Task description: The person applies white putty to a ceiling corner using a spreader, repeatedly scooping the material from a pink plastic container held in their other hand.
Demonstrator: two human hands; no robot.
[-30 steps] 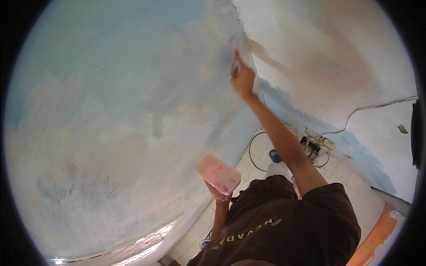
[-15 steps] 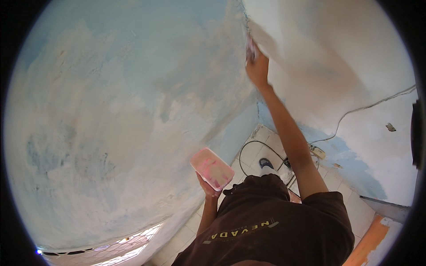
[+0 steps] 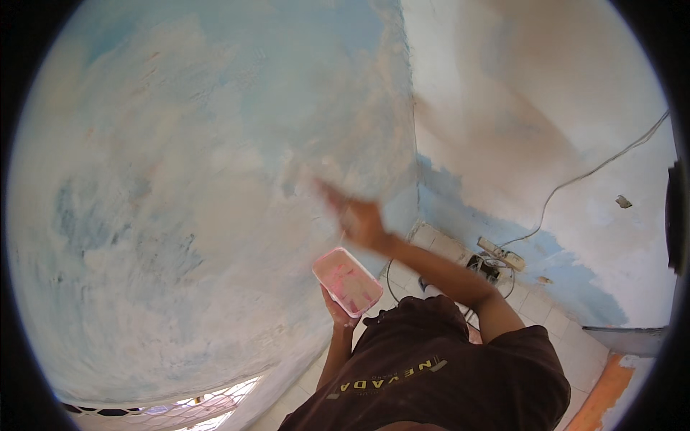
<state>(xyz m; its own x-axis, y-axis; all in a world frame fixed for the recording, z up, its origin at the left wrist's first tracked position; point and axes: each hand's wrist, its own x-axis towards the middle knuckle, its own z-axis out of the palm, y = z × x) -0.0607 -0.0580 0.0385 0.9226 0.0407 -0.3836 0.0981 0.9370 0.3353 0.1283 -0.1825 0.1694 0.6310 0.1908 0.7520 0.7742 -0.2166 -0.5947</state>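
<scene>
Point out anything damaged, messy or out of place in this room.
The wall is patchy: its blue paint is worn and blotched with pale filler. A loose cable dangles down the side wall to a power strip lying on the tiled floor. The pink tray is smeared.

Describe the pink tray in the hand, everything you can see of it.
The pink tray is a shallow rectangular container with rounded corners and a raised rim, plastic by the look of it. Its inside is smeared with pale, whitish paste over the pink. It is tilted, its open face turned up toward the camera. The left hand holds it from below, in front of the patchy blue and white wall. The blurred right hand is just above it, apart from it.
</scene>
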